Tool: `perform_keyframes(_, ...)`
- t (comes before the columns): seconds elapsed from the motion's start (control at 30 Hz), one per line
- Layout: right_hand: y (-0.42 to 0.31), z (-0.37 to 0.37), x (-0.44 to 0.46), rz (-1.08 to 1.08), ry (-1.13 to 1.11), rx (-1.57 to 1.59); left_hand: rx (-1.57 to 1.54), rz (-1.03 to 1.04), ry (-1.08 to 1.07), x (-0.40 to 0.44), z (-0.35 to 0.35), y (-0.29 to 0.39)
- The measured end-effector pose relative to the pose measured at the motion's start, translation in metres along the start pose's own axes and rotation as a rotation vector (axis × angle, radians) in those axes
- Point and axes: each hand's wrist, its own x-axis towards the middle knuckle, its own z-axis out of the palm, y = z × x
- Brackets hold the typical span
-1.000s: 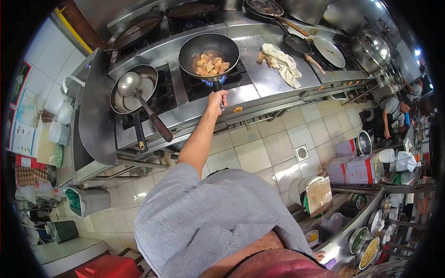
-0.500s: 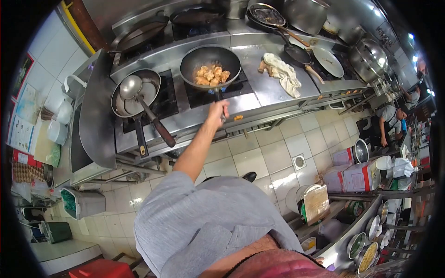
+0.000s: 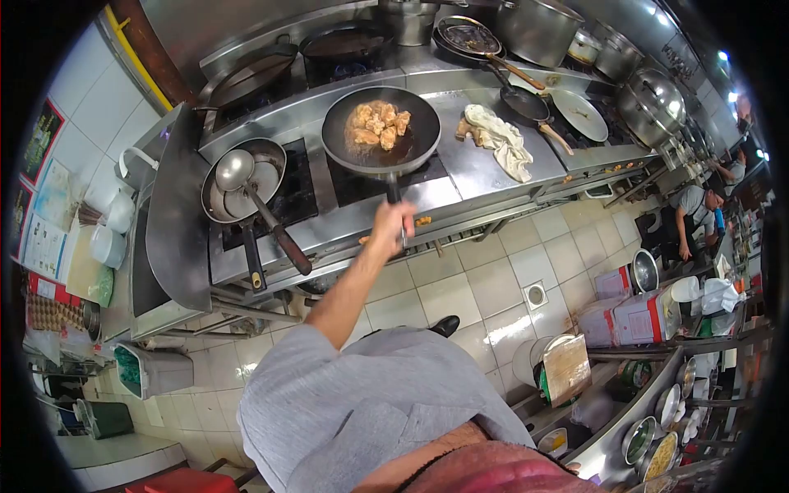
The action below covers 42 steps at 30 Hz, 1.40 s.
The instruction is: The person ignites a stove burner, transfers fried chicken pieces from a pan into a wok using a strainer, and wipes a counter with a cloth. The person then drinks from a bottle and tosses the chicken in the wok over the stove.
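Note:
My left hand (image 3: 392,228) is closed around the handle of a dark frying pan (image 3: 337,146). The pan is over the front burner, its near side tipped slightly down. Browned chicken pieces (image 3: 378,123) lie together in it, in bubbling oil or sauce. To the left, a second pan (image 3: 215,197) rests on a burner with a steel ladle (image 3: 236,169) lying in it. Right of my pan, a crumpled cloth (image 3: 497,140) lies on the steel stove top. Of my right hand, at most a sliver of skin (image 3: 573,465) shows at the lower edge; its fingers are hidden.
Behind stand more pans (image 3: 345,41) and large pots (image 3: 538,29). A white plate (image 3: 580,115) and a small pan (image 3: 523,103) sit to the right. Tubs (image 3: 637,316) and a counter with bowls (image 3: 637,435) are at right. A person (image 3: 690,215) is farther off. The floor is tiled.
My left hand has moved the frying pan slightly right, and its near rim now sits lower. The chicken pieces have shifted toward the pan's far side and middle.

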Motion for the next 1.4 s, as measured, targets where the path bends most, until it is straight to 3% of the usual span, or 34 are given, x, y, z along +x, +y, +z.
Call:
perform_keyframes(0.07,0.003,-0.019,0.004,-0.040,0.256,-0.130,0.002,-0.015,0.045,-0.027,-0.002,-0.024)
perform_keyframes(0.1,-0.003,-0.010,0.000,-0.036,0.246,-0.129,0.015,-0.023,0.095,-0.031,-0.001,-0.030)
perform_keyframes(0.2,-0.003,0.029,-0.005,0.144,-0.350,0.243,-0.122,-0.059,0.014,-0.004,-0.010,-0.035)
perform_keyframes(0.23,-0.002,0.030,-0.001,0.142,-0.347,0.236,-0.174,-0.069,-0.016,0.005,-0.010,-0.033)
perform_keyframes(0.3,-0.008,0.002,0.016,0.241,-0.793,0.186,-0.183,-0.046,0.003,0.020,-0.007,-0.031)
perform_keyframes(0.37,-0.008,0.007,0.013,0.236,-0.783,0.190,-0.151,-0.072,0.101,0.044,-0.009,-0.032)
perform_keyframes(0.5,-0.006,0.005,0.012,0.233,-0.760,0.201,-0.148,-0.056,0.100,0.075,-0.024,-0.034)
perform_keyframes(0.6,-0.013,0.003,0.015,0.247,-0.757,0.181,-0.088,-0.018,0.124,0.041,-0.006,-0.038)
perform_keyframes(0.7,-0.007,0.007,0.012,0.224,-0.764,0.159,-0.134,-0.211,0.163,-0.007,0.013,-0.032)
perform_keyframes(0.83,-0.008,0.010,0.011,0.233,-0.747,0.191,-0.045,-0.105,0.075,0.053,-0.032,-0.021)
perform_keyframes(0.9,-0.010,0.019,0.009,0.244,-0.733,0.169,-0.083,-0.095,0.137,0.082,-0.049,-0.018)
perform_keyframes(1.17,-0.010,0.055,-0.006,0.254,-0.613,0.187,-0.097,-0.183,0.156,-0.019,0.015,-0.023)
perform_keyframes(1.23,-0.006,-0.002,0.016,0.233,-0.786,0.222,-0.170,-0.192,0.099,-0.020,0.009,-0.006)
perform_keyframes(1.27,-0.006,0.011,0.008,0.234,-0.786,0.227,-0.251,-0.223,0.073,-0.020,0.016,0.014)
perform_keyframes(1.33,-0.005,0.036,-0.007,0.148,-0.191,0.303,-0.316,-0.282,0.025,0.000,0.014,0.042)
perform_keyframes(1.4,-0.006,0.044,-0.010,0.144,-0.023,0.223,-0.350,-0.297,-0.004,0.017,0.012,0.055)
